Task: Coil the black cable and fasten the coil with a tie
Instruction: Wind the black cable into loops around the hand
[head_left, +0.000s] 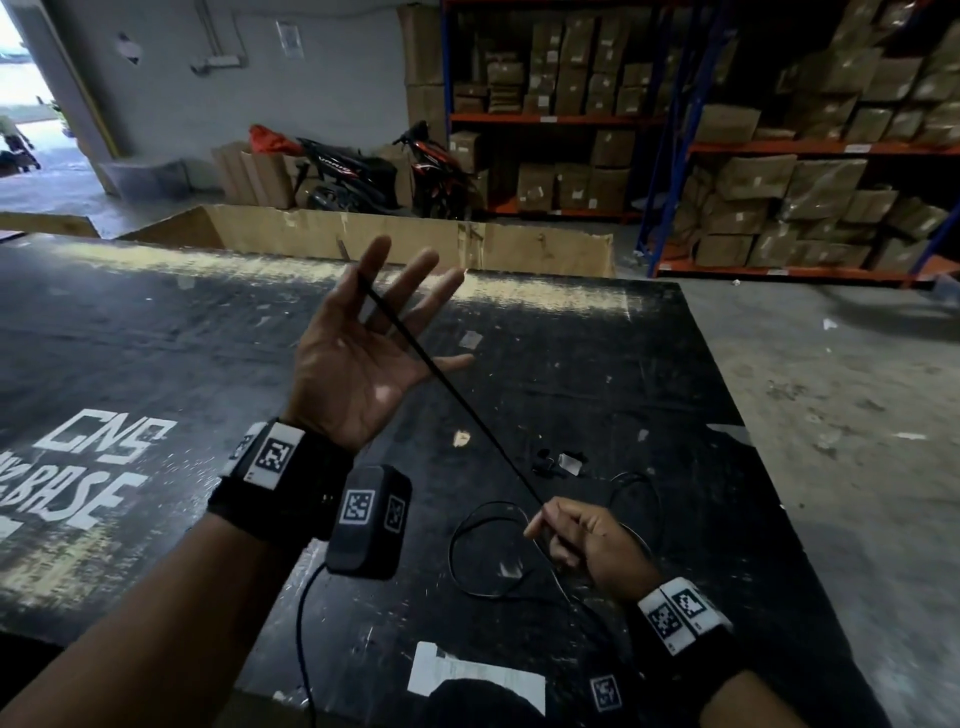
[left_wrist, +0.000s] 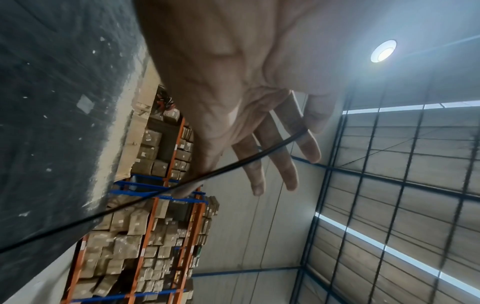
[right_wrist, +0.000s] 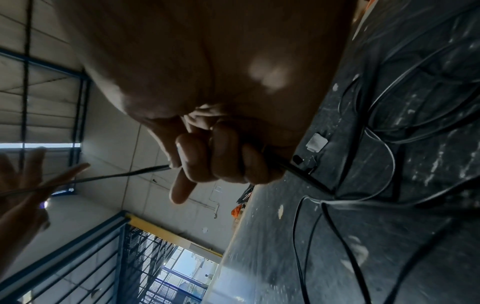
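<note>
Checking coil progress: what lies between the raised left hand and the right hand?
In the head view, one taut run of black cable spans from left hand to right hand, above the black table.

White stencilled "CNS" and, partly cut off, perhaps "BASE" on the black tabletop (head_left: 156, 338)

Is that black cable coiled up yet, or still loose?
Still loose: the black cable stretches taut between the left hand and right hand, the remainder sprawling on the table.
</note>
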